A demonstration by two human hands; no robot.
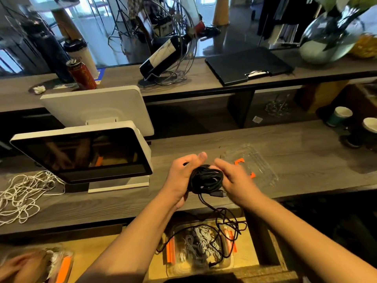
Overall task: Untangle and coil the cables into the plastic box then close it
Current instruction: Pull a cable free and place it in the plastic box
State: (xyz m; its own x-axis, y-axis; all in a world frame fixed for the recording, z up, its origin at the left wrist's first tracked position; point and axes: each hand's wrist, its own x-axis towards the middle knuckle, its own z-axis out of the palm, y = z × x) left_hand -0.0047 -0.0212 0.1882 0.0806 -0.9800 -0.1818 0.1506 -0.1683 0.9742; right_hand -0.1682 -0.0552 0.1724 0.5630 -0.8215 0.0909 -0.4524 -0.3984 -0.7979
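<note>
A black cable [206, 179] is wound into a coil held over the wooden counter's front edge. My left hand [183, 176] grips the coil from the left, thumb up. My right hand [234, 178] touches the coil's right side with curled fingers. The cable's loose tail [228, 223] hangs down into a clear plastic box [231, 262] with orange clips on the lower shelf, which holds grey-white coiled cable [199, 246]. The box's clear lid [263, 166] with orange clips lies on the counter just right of my hands.
A white tangled cord [22, 197] lies at the counter's left. Two point-of-sale screens [81, 156] stand left of my hands. Paper cups [339, 116] sit far right. Another person's hands [18, 266] and a second box [63, 264] are at the bottom left.
</note>
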